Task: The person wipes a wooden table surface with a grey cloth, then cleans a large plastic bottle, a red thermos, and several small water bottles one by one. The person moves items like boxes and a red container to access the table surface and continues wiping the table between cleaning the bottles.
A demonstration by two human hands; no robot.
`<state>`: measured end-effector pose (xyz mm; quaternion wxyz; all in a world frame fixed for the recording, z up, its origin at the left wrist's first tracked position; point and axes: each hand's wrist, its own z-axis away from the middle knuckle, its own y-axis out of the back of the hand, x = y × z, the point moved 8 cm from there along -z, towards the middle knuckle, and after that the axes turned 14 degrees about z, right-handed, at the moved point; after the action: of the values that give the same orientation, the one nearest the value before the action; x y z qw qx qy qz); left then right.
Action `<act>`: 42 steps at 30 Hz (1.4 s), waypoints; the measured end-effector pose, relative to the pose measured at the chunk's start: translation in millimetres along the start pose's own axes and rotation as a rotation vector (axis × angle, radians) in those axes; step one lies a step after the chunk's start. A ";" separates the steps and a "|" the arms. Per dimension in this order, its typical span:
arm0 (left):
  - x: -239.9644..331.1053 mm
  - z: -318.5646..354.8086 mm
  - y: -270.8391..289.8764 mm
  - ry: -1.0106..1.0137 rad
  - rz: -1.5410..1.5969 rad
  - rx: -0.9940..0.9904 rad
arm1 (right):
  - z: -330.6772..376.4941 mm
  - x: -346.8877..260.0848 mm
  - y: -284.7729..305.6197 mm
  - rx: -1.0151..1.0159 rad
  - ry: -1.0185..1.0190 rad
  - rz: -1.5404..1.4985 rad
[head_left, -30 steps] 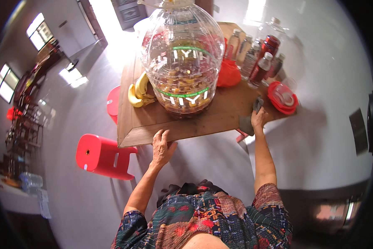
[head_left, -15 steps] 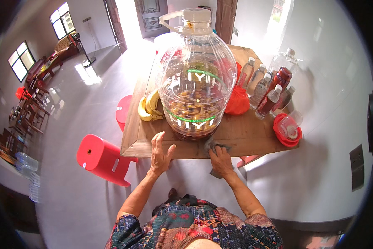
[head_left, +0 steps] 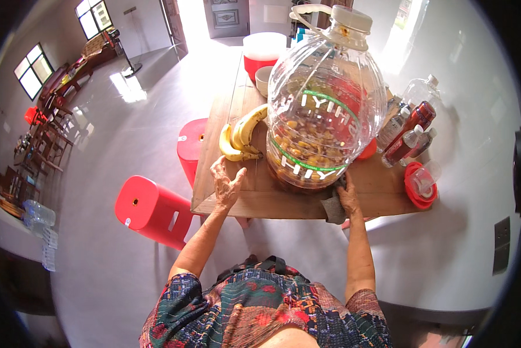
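Note:
A large clear plastic jug [head_left: 321, 130] with a white cap and carrying loop stands on the wooden table [head_left: 237, 200]. Inside are many yellow-brown pieces, apparently fruit, in dark liquid. At its lower right side, my right hand [head_left: 348, 196] grips a grey cloth [head_left: 333, 210] that hangs over the table's front edge. Whether those fingers also touch the jug is unclear. Left of the jug, my left hand [head_left: 228, 185] is held over the front of the table, fingers spread and holding nothing. Just beyond it lie yellow bananas [head_left: 243, 136].
Several drink bottles [head_left: 402, 145] crowd the table's right side, near a red bowl [head_left: 420, 188] holding clear cups. Behind the bananas are a pale bowl [head_left: 263, 80] and a red-and-white tub [head_left: 261, 55]. Red stools [head_left: 147, 203] stand at the left.
My right hand has moved with the cloth from the front edge to the jug's lower right side. The view has shifted; the jug appears farther right, hiding more of the red bag. My left hand stays spread.

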<state>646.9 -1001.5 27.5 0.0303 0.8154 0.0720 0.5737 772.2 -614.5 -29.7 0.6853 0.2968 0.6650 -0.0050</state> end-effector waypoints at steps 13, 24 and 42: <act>-31.1 -56.3 -27.4 0.290 0.045 0.031 | -2.4 -8.2 -18.4 -0.031 0.017 -0.014; -56.1 -82.1 -67.8 0.239 -0.223 0.343 | -8.6 25.2 -14.0 0.086 0.019 0.089; -95.0 -210.1 -64.2 0.410 0.470 -0.275 | 28.7 -53.4 -62.5 0.158 -0.082 0.013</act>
<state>412.6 -959.5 2.0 -0.0080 0.6658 -0.1913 0.7211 766.9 -698.6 -7.6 0.6864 0.3539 0.6319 -0.0652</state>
